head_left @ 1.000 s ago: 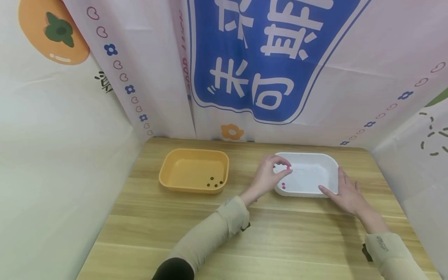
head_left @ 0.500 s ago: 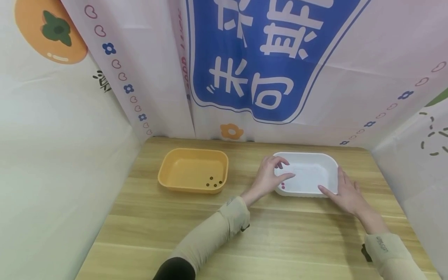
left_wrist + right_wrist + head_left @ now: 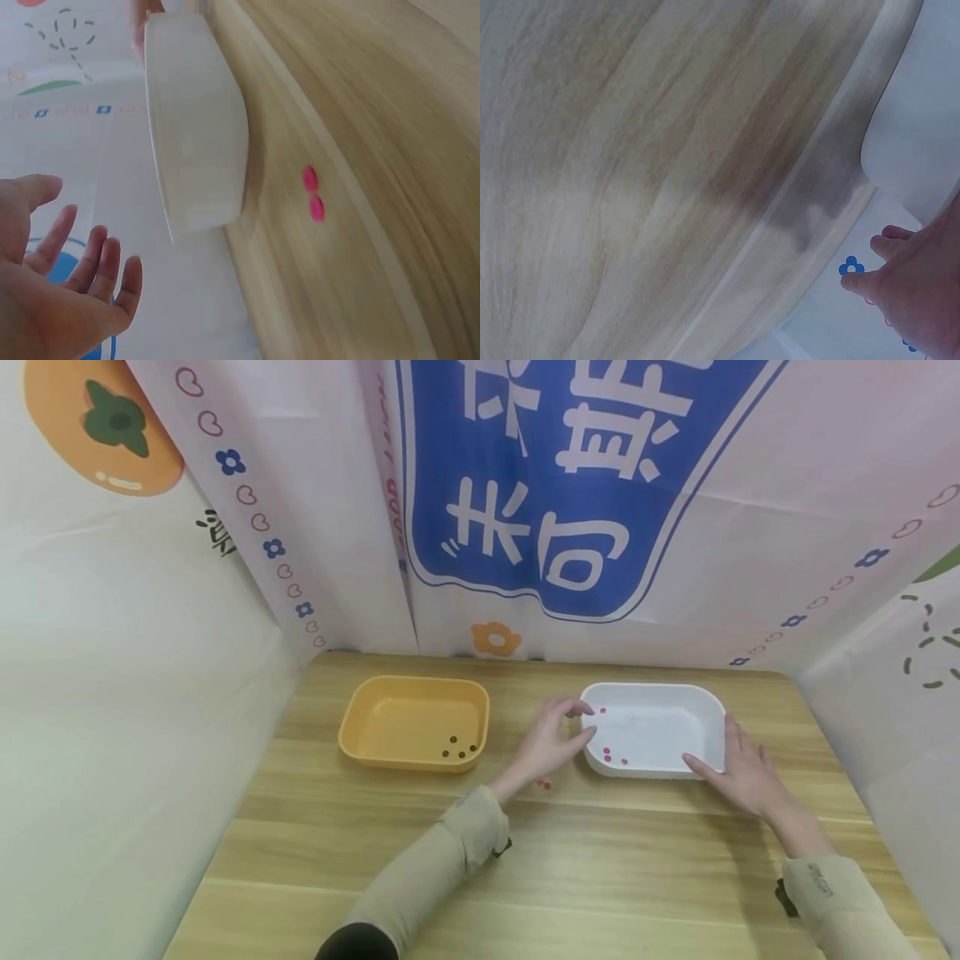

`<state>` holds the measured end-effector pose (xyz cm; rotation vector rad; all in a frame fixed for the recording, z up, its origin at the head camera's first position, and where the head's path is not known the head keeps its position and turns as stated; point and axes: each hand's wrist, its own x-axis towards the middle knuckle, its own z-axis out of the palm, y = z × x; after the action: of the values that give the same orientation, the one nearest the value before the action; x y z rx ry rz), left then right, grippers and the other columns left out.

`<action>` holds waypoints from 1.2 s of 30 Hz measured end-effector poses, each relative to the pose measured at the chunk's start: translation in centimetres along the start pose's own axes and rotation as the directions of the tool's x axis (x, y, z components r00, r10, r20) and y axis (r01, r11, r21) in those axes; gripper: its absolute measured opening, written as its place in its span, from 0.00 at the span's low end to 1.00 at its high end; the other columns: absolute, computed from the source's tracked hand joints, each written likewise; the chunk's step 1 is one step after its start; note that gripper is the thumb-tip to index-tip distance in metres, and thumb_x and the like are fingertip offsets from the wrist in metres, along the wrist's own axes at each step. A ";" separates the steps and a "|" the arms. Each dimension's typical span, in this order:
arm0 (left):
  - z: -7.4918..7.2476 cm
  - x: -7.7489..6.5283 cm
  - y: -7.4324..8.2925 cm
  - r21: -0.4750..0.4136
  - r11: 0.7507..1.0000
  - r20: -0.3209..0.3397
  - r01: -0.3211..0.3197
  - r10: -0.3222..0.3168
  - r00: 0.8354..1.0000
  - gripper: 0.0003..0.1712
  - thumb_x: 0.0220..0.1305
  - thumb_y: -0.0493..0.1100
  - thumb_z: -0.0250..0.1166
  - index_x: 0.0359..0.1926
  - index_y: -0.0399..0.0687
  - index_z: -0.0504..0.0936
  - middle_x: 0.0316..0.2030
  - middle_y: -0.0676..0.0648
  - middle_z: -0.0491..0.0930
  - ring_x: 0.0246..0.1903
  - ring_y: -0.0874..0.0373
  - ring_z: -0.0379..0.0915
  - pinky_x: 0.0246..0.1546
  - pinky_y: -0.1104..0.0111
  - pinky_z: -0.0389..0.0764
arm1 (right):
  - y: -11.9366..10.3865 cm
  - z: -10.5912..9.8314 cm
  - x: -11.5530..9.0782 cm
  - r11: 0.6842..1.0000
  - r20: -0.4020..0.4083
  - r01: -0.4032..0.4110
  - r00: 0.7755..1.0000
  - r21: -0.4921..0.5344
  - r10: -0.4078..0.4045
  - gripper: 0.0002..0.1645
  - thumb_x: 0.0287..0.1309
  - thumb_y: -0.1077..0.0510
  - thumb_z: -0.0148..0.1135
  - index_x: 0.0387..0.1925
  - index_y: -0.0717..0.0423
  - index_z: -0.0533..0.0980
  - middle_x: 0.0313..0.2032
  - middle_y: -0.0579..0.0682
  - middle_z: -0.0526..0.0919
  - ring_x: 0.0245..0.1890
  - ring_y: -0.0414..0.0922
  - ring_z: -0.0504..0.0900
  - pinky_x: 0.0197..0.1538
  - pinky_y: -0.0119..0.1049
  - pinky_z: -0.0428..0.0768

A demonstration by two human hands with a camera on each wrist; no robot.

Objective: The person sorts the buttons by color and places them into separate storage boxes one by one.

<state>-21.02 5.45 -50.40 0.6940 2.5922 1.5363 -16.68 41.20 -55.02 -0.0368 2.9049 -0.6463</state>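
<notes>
A white tray [image 3: 652, 739] stands on the wooden table, with several small pink discs [image 3: 607, 751] inside, mostly toward its left end. My left hand [image 3: 555, 743] hovers at that end, thumb and fingers apart and nothing between them. In the left wrist view the same hand [image 3: 67, 277] is spread beside the tray wall [image 3: 196, 127]. Two more pink discs [image 3: 316, 208], dimpled in the middle, lie on the table below it. My right hand [image 3: 742, 772] rests against the tray's right end, thumb at the near rim and fingers extended along the outside.
A yellow tray [image 3: 405, 727] stands to the left, holding several small dark discs [image 3: 453, 740] near its front right corner. Behind the table hangs a printed cloth [image 3: 337, 527], and cloth also covers both sides.
My left hand held a pink disc over the white tray, let it go, and has drawn back left. More discs now show in the tray and on the table. The right hand has stayed still.
</notes>
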 end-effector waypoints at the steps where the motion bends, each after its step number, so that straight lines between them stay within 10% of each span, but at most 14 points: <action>1: -0.3 -0.2 -0.2 -0.007 1.000 0.001 0.005 -0.005 1.000 0.17 0.74 0.41 0.72 0.60 0.42 0.85 0.61 0.41 0.84 0.63 0.47 0.80 0.71 0.50 0.83 | -0.1 0.0 0.0 1.000 0.001 0.001 1.000 0.000 -0.001 0.72 0.79 0.26 0.51 0.83 0.74 0.24 0.81 0.87 0.36 0.81 0.85 0.43 0.79 0.86 0.37; 14: -3.2 -3.1 -2.4 0.091 0.995 0.031 0.051 -0.054 0.998 0.18 0.75 0.43 0.72 0.62 0.43 0.85 0.61 0.42 0.85 0.62 0.47 0.82 0.70 0.53 0.85 | -0.4 -0.1 -0.1 1.000 0.005 -0.003 1.000 -0.002 0.003 0.73 0.79 0.26 0.51 0.83 0.75 0.24 0.81 0.87 0.37 0.81 0.85 0.43 0.78 0.87 0.39; 20: -3.8 -4.3 -3.3 0.145 0.989 0.047 -0.031 0.024 0.999 0.16 0.73 0.38 0.72 0.59 0.39 0.85 0.56 0.38 0.86 0.57 0.43 0.84 0.65 0.51 0.87 | -0.4 -0.2 -0.1 1.000 0.006 -0.003 1.000 0.000 0.003 0.73 0.79 0.26 0.50 0.83 0.74 0.22 0.81 0.87 0.36 0.81 0.85 0.43 0.79 0.86 0.38; 36: -3.9 -6.1 -6.0 0.227 0.974 0.180 -0.022 -0.020 0.983 0.11 0.70 0.37 0.74 0.51 0.42 0.88 0.43 0.45 0.88 0.44 0.55 0.84 0.50 0.65 0.89 | -0.4 -0.2 -0.1 1.000 0.005 -0.003 1.000 -0.003 0.003 0.73 0.79 0.26 0.50 0.83 0.75 0.23 0.81 0.87 0.36 0.81 0.85 0.43 0.78 0.87 0.39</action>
<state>-18.66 -2.61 -54.57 0.8114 2.6508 1.1246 -16.61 40.95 -54.68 -0.0343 2.9007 -0.6400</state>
